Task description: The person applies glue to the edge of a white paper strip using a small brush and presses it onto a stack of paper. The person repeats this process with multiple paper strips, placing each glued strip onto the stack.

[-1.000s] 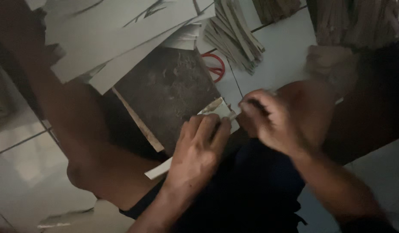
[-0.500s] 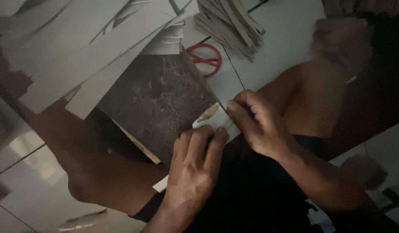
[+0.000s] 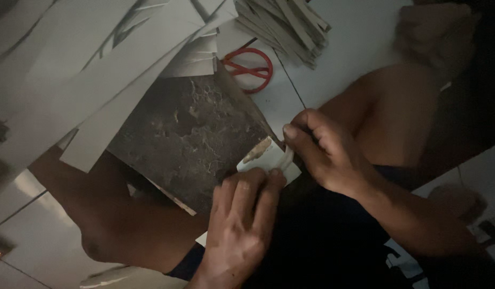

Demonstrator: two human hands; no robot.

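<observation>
Home floor workspace, white tiles (image 3: pixel 365 32), paper stacks (image 3: pixel 97 64)

1. Dark mottled square slab (image 3: pixel 188 134): its middle lies bare, open to approach from above.
2. Upper left blocked: overlapping pale grey card sheets (image 3: pixel 81 69) cover the slab's top edge.
3. Red-handled scissors (image 3: pixel 249 67) lie just beyond the slab's top corner, between the sheets and a stack of narrow folded card strips (image 3: pixel 290 24).
4. White tiled floor (image 3: pixel 338 64) right of the scissors is bare.
5. Slab's lower right corner crowded: both hands (image 3: pixel 247 214) (image 3: pixel 322 150) meet over a small pale paper piece (image 3: pixel 266 158); bare knees flank either side.
</observation>
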